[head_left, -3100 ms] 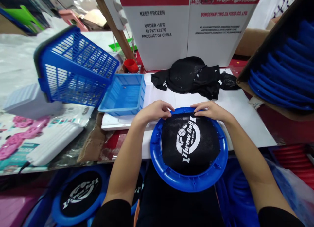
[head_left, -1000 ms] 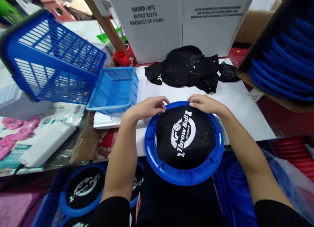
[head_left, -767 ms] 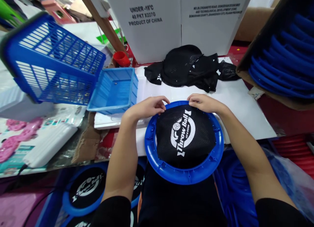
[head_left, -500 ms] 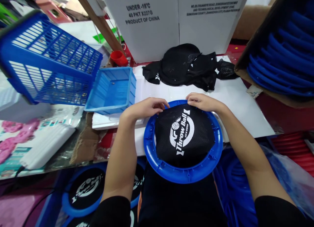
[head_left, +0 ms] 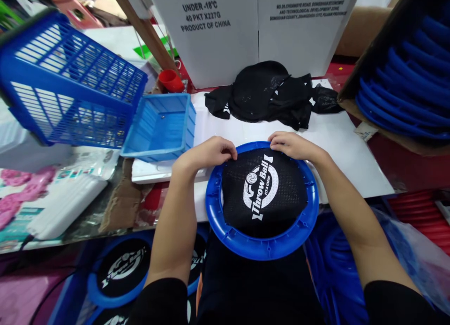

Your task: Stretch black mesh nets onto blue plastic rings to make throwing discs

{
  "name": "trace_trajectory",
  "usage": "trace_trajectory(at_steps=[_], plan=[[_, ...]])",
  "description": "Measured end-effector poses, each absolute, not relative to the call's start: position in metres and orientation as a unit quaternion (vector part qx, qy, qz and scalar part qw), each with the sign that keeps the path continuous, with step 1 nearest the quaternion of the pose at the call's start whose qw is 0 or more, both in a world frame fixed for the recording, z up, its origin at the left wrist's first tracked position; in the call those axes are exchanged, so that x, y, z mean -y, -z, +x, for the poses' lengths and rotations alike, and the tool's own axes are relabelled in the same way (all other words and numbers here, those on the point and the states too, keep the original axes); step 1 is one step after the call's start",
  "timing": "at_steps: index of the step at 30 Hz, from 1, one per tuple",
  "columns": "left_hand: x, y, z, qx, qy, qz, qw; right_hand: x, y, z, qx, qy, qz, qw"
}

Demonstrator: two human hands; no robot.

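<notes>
A blue plastic ring rests at the front edge of the white work surface, above my lap. Over its opening lies a black mesh fabric printed in white with "Throw Ball". At the ring's upper left, my left hand pinches the edge of the mesh. My right hand has its fingers closed on the mesh edge at the top of the ring. The fingertips of both hands are partly hidden. Behind the ring lies a loose pile of black mesh pieces.
To the left are a shallow light-blue bin and a tilted blue basket. White cartons stand behind. A box of blue rings leans at the right. Mesh-covered rings lie below left, more blue rings below right.
My left hand's fingers have drawn together more tightly on the mesh at the upper left. The mesh edge there has shifted slightly; my right hand stays almost in place.
</notes>
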State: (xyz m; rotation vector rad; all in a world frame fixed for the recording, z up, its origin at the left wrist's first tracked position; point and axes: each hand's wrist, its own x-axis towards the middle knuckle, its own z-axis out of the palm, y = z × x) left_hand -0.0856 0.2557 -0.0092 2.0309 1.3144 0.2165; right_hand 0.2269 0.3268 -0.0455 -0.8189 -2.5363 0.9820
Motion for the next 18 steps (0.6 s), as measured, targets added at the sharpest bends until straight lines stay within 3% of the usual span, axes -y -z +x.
trace_trajectory(at_steps=[18], plan=[[-0.2549,0.0096,-0.0834,-0.492,-0.116,0.783,0.362,-0.3229,0.0426,0.2270,0.876,-0.340,-0.306,0.150]])
